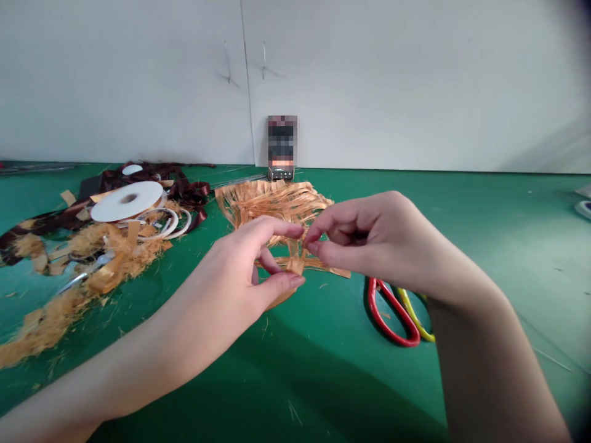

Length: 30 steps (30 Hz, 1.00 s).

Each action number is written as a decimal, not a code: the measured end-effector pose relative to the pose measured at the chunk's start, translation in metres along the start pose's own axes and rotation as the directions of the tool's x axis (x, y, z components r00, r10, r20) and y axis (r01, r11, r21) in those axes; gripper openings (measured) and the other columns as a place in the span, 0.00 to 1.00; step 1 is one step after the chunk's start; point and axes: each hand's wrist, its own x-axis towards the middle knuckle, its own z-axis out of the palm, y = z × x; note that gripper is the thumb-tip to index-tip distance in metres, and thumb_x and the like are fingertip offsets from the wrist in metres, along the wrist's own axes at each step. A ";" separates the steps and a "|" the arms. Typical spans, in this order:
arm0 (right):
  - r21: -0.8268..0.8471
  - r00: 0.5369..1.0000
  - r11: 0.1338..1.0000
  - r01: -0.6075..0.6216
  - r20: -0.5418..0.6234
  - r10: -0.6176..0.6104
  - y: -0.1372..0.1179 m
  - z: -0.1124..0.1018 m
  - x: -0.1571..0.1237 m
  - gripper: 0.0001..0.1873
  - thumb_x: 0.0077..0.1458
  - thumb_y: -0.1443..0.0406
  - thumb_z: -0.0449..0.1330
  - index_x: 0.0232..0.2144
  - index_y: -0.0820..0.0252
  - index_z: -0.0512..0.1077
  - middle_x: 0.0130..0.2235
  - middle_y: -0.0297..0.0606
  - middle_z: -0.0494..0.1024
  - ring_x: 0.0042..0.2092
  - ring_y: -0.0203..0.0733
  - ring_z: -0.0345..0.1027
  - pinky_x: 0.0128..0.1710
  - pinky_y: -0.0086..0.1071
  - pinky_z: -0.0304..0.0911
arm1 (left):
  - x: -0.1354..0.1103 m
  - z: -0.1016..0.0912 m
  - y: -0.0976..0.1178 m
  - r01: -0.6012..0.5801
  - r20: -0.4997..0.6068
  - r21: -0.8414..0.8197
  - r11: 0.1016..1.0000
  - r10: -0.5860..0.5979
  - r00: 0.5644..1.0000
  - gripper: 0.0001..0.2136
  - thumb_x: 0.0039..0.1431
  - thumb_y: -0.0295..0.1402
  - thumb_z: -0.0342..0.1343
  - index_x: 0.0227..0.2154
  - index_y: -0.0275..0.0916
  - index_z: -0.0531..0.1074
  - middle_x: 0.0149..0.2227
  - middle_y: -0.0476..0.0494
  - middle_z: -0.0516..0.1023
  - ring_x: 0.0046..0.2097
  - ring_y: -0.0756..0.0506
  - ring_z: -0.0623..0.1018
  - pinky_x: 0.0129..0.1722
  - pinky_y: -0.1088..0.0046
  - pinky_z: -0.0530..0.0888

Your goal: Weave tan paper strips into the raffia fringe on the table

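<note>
Green tabletop (323, 381), raffia-like strands (295, 266) pinched between both hands (235, 271) (383, 240).

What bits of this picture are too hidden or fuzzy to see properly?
Head view, the only view:
- The upright phone: its screen is blurred into squares.
- The orange raffia strips: the left hand and right hand hide how they are held.
- The scissors: the right forearm seems to hide the blades.
- The dark brown ribbon: the picture's left edge cuts it off.
</note>
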 end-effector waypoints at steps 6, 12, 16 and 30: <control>0.029 0.999 1.000 0.005 -0.044 -0.004 -0.002 -0.001 -0.001 0.06 0.49 0.73 0.60 0.24 0.60 0.73 0.16 0.24 0.56 0.20 0.26 0.47 0.18 0.25 0.48 | 0.000 0.000 -0.005 -0.006 -0.002 -0.001 1.000 0.006 1.000 0.18 0.54 0.36 0.60 0.48 0.49 0.69 0.25 0.56 0.71 0.20 0.53 0.70 0.19 0.79 0.65; 0.164 0.995 0.985 0.053 -0.096 -0.037 -0.004 -0.003 0.000 0.05 0.54 0.69 0.59 0.27 0.59 0.72 0.19 0.27 0.63 0.21 0.28 0.51 0.18 0.26 0.48 | 0.001 0.001 -0.006 -0.004 -0.002 -0.020 1.000 0.004 1.000 0.17 0.53 0.37 0.61 0.47 0.49 0.70 0.26 0.55 0.73 0.25 0.51 0.73 0.23 0.77 0.68; 0.262 0.987 0.959 0.109 -0.146 -0.072 -0.001 -0.002 0.001 0.05 0.58 0.69 0.57 0.30 0.59 0.72 0.23 0.29 0.66 0.24 0.29 0.56 0.21 0.26 0.54 | 0.002 0.000 -0.004 0.030 -0.010 -0.040 0.999 -0.031 0.999 0.17 0.53 0.39 0.61 0.47 0.50 0.70 0.28 0.54 0.75 0.27 0.49 0.76 0.24 0.76 0.70; 0.733 0.991 0.673 0.096 -0.008 -0.132 0.002 0.012 0.010 0.08 0.63 0.72 0.52 0.33 0.62 0.69 0.32 0.31 0.70 0.26 0.26 0.62 0.30 0.25 0.63 | -0.001 -0.004 0.004 -0.020 -0.039 -0.074 0.997 0.018 0.999 0.15 0.52 0.36 0.62 0.44 0.49 0.72 0.26 0.56 0.74 0.23 0.52 0.72 0.24 0.77 0.69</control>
